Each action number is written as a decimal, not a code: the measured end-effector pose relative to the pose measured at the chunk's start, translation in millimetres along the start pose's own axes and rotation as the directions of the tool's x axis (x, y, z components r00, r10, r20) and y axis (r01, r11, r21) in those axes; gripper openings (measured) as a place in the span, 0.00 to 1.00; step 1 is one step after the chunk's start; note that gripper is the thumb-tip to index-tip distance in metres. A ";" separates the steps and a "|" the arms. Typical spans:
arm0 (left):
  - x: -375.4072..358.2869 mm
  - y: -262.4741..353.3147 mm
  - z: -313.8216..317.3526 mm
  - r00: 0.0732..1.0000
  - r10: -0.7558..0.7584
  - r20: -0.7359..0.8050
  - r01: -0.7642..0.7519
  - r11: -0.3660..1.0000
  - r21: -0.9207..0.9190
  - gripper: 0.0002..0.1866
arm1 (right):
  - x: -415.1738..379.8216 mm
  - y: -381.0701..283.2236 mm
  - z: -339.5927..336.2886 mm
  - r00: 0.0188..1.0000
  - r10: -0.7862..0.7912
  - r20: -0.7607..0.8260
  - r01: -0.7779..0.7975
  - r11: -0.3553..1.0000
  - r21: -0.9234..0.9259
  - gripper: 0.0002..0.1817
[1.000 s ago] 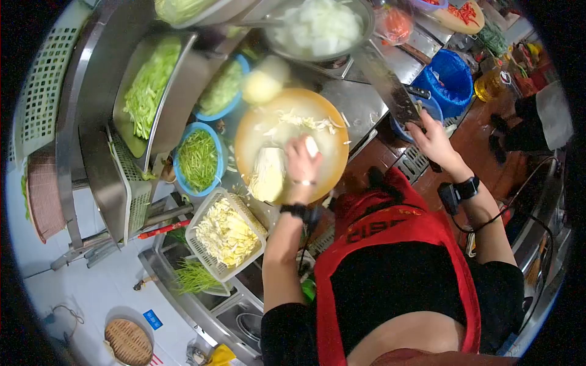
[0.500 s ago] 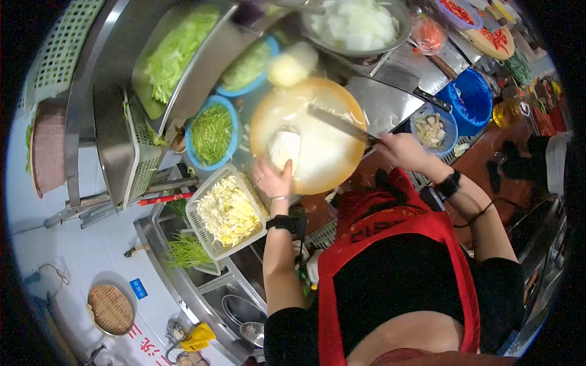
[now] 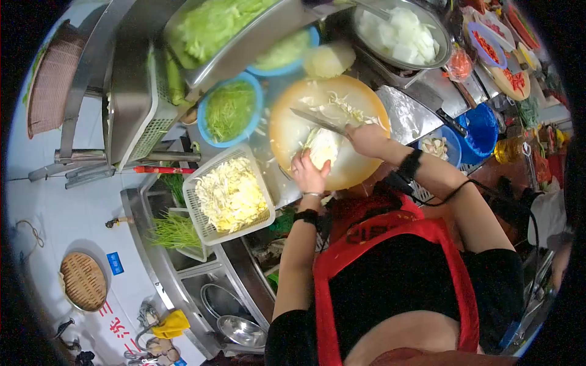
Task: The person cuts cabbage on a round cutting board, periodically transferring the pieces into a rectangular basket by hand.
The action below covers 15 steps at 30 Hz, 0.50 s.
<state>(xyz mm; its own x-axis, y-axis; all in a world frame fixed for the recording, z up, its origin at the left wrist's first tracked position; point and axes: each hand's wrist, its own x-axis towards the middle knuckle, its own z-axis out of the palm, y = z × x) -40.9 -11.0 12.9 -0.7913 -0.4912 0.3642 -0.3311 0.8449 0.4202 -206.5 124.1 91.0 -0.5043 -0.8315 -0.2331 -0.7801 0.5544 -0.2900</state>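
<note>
Cabbage (image 3: 323,148) is resting on a board (image 3: 282,135), fingers of the left hand (image 3: 310,174) grasping it, apparently for steadiness, those of the right hand (image 3: 367,140) gripping a knife (image 3: 318,121).

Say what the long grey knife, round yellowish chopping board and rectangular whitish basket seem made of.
Long grey knife: blade's metallic sheen suggests steel. Round yellowish chopping board: smooth, without visible grain; perhaps plastic, possibly wood. Rectangular whitish basket: likely matte plastic, from its even perforations.

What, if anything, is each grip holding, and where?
Right grip: long, steel-bladed knife, by its handle end. Left grip: pale yellow-white cabbage chunk, by its near end.
</note>
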 end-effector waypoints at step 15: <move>-1.0 2.4 5.2 0.991 -0.012 -0.136 0.010 1.000 -0.016 0.36 | -23.9 -6.4 -9.7 0.992 -0.058 -0.111 0.060 0.998 0.013 0.10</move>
<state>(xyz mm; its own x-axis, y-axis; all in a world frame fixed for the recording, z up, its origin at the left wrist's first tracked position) -43.6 -7.4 9.3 -0.7103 -0.5254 0.4684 -0.3304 0.8365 0.4371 -193.1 140.1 107.4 -0.4960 -0.8612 -0.1111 -0.8040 0.5038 -0.3159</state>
